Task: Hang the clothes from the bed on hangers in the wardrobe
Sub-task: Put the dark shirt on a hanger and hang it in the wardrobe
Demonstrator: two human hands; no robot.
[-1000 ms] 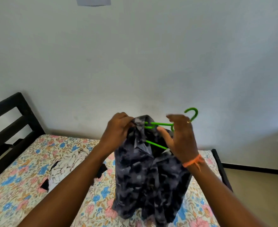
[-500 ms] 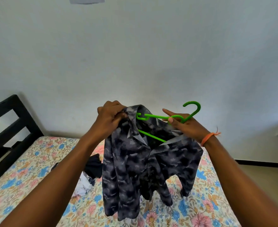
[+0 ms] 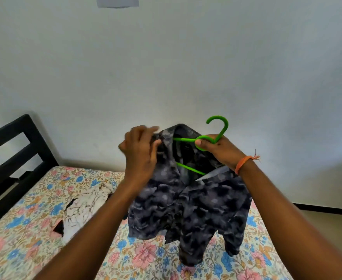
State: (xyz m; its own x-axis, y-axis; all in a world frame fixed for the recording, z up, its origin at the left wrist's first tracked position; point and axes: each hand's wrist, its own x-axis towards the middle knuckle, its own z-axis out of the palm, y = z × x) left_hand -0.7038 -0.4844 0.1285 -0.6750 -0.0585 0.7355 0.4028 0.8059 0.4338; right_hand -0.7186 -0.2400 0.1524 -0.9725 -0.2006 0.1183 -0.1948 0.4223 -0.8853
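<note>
- Fingers [image 3: 201,142] of the right hand [image 3: 222,151] are curling round the neck of the green hanger [image 3: 216,130], just under its hook, and are holding it up in front of the white wall [image 3: 186,67].
- Fingers of the left hand [image 3: 140,150] are pinching the shoulder and collar edge of the dark patterned shirt [image 3: 190,195], at the hanger's left end; they are blurred, so how firmly they are gripping cannot be told.
- That shirt is draping over the hanger, its collar sitting against the hanger's upper bar, its open front showing the lower green bar, and its hem and sleeves hanging below the hanger, above the bed [image 3: 24,229].
- An orange thread band [image 3: 244,161] is circling the right wrist, just below the hanger.
- On the bed's floral sheet, down and left of the hanger, a crumpled white garment [image 3: 85,207] is lying, with a dark piece of cloth [image 3: 58,229] showing at its near edge.
- Far left of the hanger, the bed's black headboard [image 3: 10,150] is standing against the wall.
</note>
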